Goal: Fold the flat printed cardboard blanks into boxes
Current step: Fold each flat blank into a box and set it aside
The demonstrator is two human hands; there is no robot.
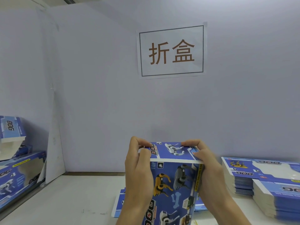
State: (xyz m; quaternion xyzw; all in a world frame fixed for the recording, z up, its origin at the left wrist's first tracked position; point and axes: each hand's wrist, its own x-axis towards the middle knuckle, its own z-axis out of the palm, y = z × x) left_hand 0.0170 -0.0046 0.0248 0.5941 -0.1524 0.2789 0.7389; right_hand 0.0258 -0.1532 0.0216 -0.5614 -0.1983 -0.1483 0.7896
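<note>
- A blue printed box (174, 184) stands upright at the lower centre of the frame, its long axis running from the bottom edge up towards the wall, with its top end uppermost.
- Its top flap (172, 151) is folded over and slopes slightly down towards the camera; a white cut edge shows along the near side of it.
- The left hand (138, 169) grips the box's left side, fingers curled over the flap's far left corner and thumb on the flap.
- The right hand (206, 163) grips the right side likewise, fingertips pinching the flap's far right corner.
- Under the box, flat blanks (117, 203) lie on the pale worktop (73, 200).
- Two taller stacks of blanks (266, 181) sit at the lower right, printed side up.
- Finished boxes (17, 174) are piled at the lower left.
- A paper sign (171, 51) with two brown characters is stuck on the wall, upper centre.
</note>
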